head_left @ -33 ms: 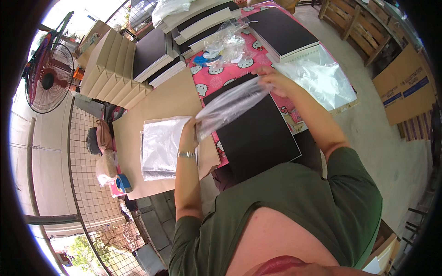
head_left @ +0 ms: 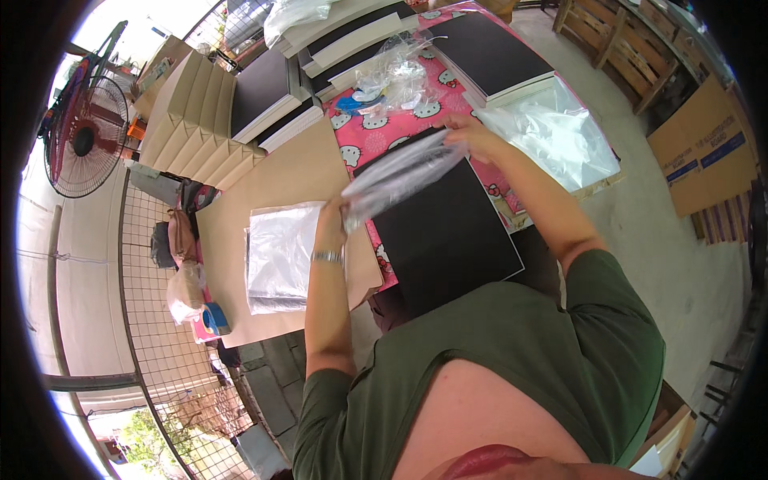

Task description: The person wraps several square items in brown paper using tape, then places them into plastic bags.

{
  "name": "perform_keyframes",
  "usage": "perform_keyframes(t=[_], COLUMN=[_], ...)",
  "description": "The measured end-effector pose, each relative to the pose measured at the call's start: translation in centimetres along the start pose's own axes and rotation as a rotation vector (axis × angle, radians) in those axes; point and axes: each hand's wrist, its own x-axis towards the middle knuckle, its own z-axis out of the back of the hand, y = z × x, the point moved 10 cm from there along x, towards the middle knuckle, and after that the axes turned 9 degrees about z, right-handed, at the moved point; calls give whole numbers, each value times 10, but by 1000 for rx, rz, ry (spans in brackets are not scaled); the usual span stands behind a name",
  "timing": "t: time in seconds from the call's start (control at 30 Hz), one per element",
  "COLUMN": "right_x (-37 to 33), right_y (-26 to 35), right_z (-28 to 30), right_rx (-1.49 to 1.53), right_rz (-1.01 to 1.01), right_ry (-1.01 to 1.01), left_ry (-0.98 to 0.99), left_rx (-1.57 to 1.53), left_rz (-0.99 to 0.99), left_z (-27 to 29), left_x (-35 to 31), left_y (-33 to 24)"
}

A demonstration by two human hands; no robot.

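A clear plastic bag [head_left: 404,178] is stretched between my two hands, blurred a little by motion. My left hand [head_left: 331,222] grips its near left end, above the edge of a plastic-wrapped flat pack [head_left: 282,260]. At the bag's far right end, the fingers of my right hand [head_left: 472,138] are closed on the plastic. Under the bag lies a black board [head_left: 448,240], tilted toward my body and overhanging the table's near edge. Brown paper [head_left: 232,240] is spread beneath the wrapped pack.
More clear plastic bags [head_left: 552,132] lie right of my right hand, near a stack of black boards [head_left: 496,52]. Crumpled plastic [head_left: 396,80] rests on the pink patterned tablecloth [head_left: 376,144]. Brown wrapped packs [head_left: 192,120], a fan [head_left: 84,140] and a tape roll [head_left: 213,318] are at left.
The bag has changed shape slightly between my hands. My left hand has shifted a little away from my body, and my right hand slightly to the left.
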Motion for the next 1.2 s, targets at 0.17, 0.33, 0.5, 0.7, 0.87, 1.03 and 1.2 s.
perform_keyframes(t=[0.17, 0.33, 0.5, 0.7, 0.87, 1.03, 1.2], right_x=[59, 48, 14, 15, -15, -46, -126], right_y=[-35, -32, 77, 140, 178, 107, -43], right_z=[16, 42, -19, -13, -45, -37, 10], right_rx=[-1363, -1373, -1255, -315, 239, 470, 507], right_rz=[79, 83, 380, -189, -139, -214, -463], right_ry=[61, -145, -233, -66, 134, 99, -147], left_ry=[-335, -389, -325, -100, 256, 487, 52], left_rx=[513, 786, 445, 228, 366, -305, -142], left_rz=[-100, -250, -221, -283, -229, 435, 754], left_z=[-6, -31, -4, -15, -19, -5, 13], left_x=[73, 66, 23, -69, -122, -89, -85], left_y=[-21, -36, -60, -166, -181, -74, 66])
